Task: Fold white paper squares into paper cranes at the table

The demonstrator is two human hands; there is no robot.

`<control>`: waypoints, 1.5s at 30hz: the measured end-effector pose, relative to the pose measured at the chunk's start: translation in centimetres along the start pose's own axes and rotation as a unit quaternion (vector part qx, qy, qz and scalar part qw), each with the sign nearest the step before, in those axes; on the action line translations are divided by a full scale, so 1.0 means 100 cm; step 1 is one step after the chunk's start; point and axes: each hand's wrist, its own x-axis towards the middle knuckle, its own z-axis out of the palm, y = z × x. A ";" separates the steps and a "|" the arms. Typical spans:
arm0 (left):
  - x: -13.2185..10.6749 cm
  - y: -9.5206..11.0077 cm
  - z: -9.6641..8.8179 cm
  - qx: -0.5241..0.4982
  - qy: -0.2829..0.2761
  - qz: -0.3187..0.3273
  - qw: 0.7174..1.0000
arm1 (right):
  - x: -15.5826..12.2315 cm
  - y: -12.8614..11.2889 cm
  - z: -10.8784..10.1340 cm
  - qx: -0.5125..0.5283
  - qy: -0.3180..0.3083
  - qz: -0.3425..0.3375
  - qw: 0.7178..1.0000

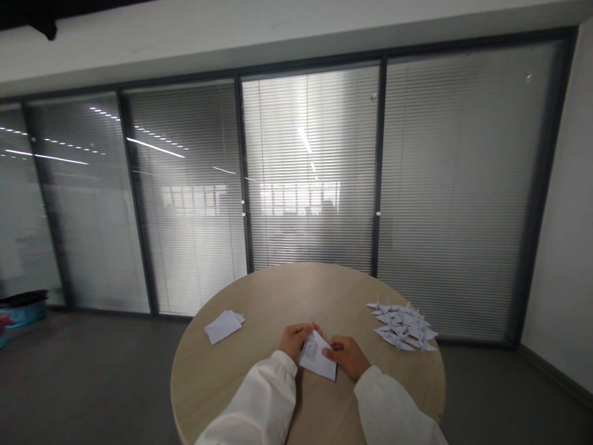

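White folded paper (pixel 317 357) gripped between left hand (pixel 294 341) and right hand (pixel 346 357), long axis far-left to near-right, close to near edge of round wooden table (pixel 194 377); loose sheets (pixel 223 326) left, paper cranes (pixel 403 326) right, both clear of hands.

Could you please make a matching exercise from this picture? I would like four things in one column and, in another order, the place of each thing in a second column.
Things:
1. Folded paper cranes
2. Stack of white paper
3. Printed paper sheet
4. Right hand

Places:
A. Left part of the table
B. Touching the sheet's right side
C. Right part of the table
D. Between both hands

Pairs: 1-C, 2-A, 3-D, 4-B
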 end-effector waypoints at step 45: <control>-0.017 0.011 0.015 0.142 0.013 0.045 0.989 | 0.003 0.004 -0.001 0.013 0.003 0.013 1.000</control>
